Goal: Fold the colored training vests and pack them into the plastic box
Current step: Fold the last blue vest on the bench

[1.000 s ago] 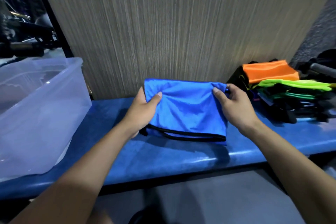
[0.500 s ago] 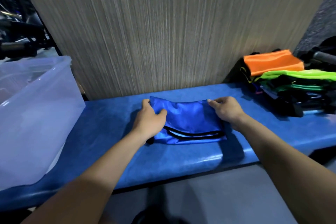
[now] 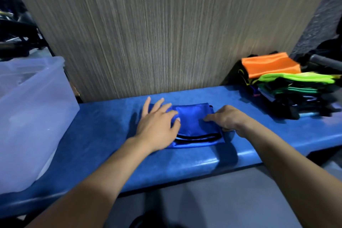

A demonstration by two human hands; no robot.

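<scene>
- My left hand [image 3: 157, 126] lies flat, fingers spread and straight, pressing the left half of the folded blue vest [image 3: 192, 126] onto the table [image 3: 103, 135].
- My right hand [image 3: 225, 119] rests on the vest's right end with fingers curled down; it seems to pinch the cloth at that end, though the grip itself is hidden under the knuckles.
- The vest sits mid-table, between back and front edges, its black trim [image 3: 198, 137] showing as a curved band along the near side.
- The box [image 3: 35, 116], translucent plastic, stands at the table's left end, well apart from the vest; I cannot tell what is in it.
- A stack of vests [image 3: 288, 83], orange on top with lime, green and dark layers below, sits at the right end by the back edge.
- Handling, as I judge it: the cloth is thin, light and glossy, so probably slippery, with no stiffness of its own. Let go, the layers could slide or spring open.
- Best hold, I think: a hand at each short end, thumbs on top and fingers slipped under, clamping all layers together, then carried level to the box.
- The trim looks the firmest part, so a pinch there should hold better than on the sheen.
- Nothing here is fragile; the only risk is the fold coming undone.
</scene>
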